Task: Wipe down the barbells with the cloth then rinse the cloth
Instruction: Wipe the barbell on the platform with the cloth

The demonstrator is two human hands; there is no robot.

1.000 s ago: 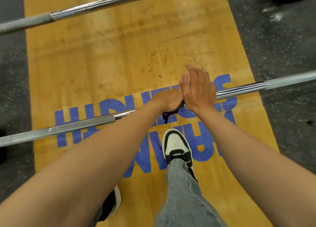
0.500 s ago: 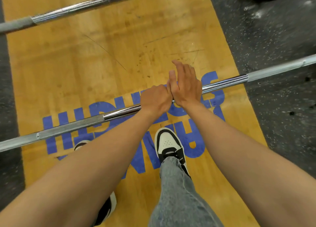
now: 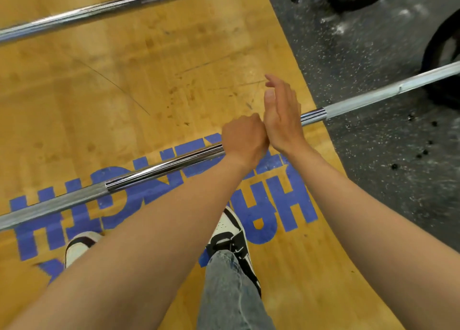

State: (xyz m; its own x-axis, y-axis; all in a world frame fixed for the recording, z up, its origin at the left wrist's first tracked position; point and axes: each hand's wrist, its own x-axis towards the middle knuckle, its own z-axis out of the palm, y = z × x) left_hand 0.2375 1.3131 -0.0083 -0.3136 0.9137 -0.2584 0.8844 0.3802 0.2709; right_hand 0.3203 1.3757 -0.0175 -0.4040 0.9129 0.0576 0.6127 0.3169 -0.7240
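left hand point(image 3: 242, 139) is fisted round the near bar point(image 3: 164, 166), which runs across the platform point(image 3: 124, 100) from near left to far right. the cloth is hidden, can't tell if it's inside that fist. right hand point(image 3: 282, 117) sits just right of it, fingers straight, heel at the bar. second bar point(image 3: 99, 12) lies far off.

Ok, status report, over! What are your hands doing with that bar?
Left hand fisted round near barbell; cloth hidden. Right hand open, fingers straight, beside it. Nothing blocking. Over.
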